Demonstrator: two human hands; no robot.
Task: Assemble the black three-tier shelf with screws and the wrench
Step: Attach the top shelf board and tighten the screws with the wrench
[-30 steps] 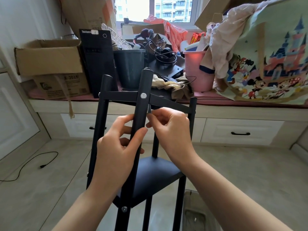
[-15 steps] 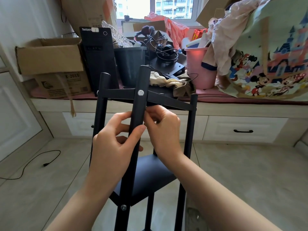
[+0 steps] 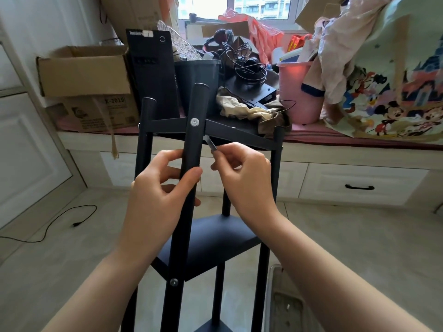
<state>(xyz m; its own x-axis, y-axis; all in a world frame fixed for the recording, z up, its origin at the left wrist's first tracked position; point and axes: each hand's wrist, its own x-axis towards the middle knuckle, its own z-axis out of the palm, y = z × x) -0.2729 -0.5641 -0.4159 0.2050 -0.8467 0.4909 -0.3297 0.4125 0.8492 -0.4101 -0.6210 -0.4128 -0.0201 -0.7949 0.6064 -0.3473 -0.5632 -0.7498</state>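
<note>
Tightening the top tier of the black shelf standing on the floor: left hand wrapped round the front post, right hand pinching the small wrench just right of that post, next probably seating it behind the top screw.
</note>
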